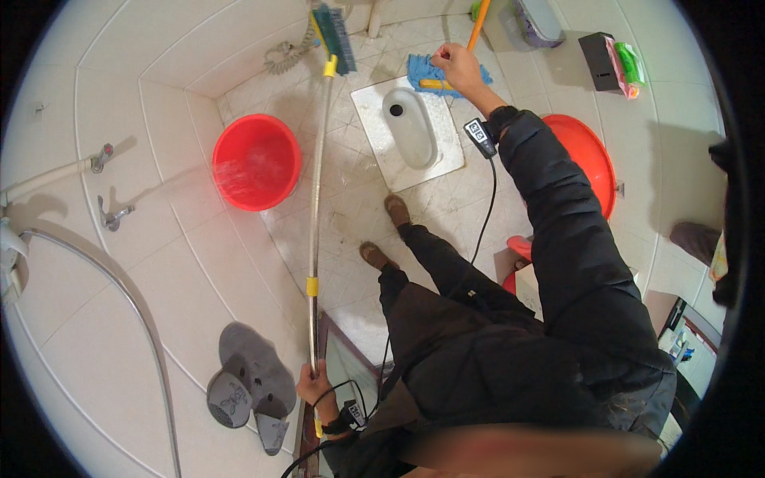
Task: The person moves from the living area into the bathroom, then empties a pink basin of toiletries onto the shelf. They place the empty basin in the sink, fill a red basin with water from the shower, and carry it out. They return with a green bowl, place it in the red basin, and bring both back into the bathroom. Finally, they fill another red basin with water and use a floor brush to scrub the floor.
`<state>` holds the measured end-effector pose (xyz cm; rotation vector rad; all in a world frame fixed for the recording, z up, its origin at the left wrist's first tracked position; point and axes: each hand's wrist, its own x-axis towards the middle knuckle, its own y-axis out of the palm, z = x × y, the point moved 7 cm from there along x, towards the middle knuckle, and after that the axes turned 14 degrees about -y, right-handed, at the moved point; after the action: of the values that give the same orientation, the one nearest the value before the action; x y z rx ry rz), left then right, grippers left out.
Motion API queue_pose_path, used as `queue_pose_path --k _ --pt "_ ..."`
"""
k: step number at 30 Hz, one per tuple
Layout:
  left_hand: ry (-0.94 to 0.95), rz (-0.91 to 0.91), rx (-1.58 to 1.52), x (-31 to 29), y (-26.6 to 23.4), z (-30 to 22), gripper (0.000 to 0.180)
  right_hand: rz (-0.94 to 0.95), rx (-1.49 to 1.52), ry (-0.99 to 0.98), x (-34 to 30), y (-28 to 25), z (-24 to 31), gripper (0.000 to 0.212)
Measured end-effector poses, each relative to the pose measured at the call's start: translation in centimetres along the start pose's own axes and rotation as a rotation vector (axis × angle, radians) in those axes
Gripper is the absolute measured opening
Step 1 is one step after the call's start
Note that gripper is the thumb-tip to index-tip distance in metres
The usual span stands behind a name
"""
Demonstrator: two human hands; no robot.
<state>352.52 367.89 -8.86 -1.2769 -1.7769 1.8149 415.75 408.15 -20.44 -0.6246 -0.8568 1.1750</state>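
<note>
My left hand (317,390), low in the view, is wrapped round the silver pole of a long-handled floor brush (318,191). The pole runs up to a yellow collar and a head with dark green-blue bristles near the far wall. My right hand (460,70) reaches far forward with its fingers curled together; whether anything is in them is hidden. Behind that hand lies a blue mop head (422,70) with an orange pole (478,25). Left of my right arm, a white squat toilet (410,131) is set in the tiled floor.
Mist or spray shows over a red bucket (256,163) by the left wall. Taps (115,213) and a shower hose (131,295) are on that wall, above grey slippers (255,374). A red basin (586,155) leans at right, and a dark box (598,62) hangs beyond it.
</note>
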Motion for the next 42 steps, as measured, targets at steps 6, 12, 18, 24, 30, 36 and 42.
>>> queue_pose_path --k 6,12,18,24,30,36,42 --pt "-0.099 0.034 -0.160 1.0 0.4 1.1 0.052 0.104 0.302 0.176 -2.2 2.1 -4.2 0.016" --pt "-0.086 0.032 -0.146 0.8 0.1 0.4 0.040 0.181 0.037 0.271 -3.6 1.6 -6.0 0.032" --pt "-0.060 0.047 -0.140 0.8 0.4 -0.4 0.042 0.184 -0.219 0.281 -4.2 0.1 -5.8 0.033" --pt "-0.069 0.070 -0.086 0.9 1.0 -0.7 0.042 0.187 -0.296 0.252 -4.7 0.0 -8.0 0.023" --pt "-0.075 0.118 -0.027 0.9 2.1 0.0 0.036 0.165 -0.232 0.104 -5.4 1.0 -8.1 0.018" --pt "-0.111 0.291 -0.128 0.3 4.3 0.6 0.026 0.374 0.126 0.266 -6.8 5.2 -5.6 0.021" --pt "-0.181 0.360 -0.138 -0.6 6.2 1.1 0.032 0.521 0.351 0.238 -8.9 13.6 -0.9 0.018"
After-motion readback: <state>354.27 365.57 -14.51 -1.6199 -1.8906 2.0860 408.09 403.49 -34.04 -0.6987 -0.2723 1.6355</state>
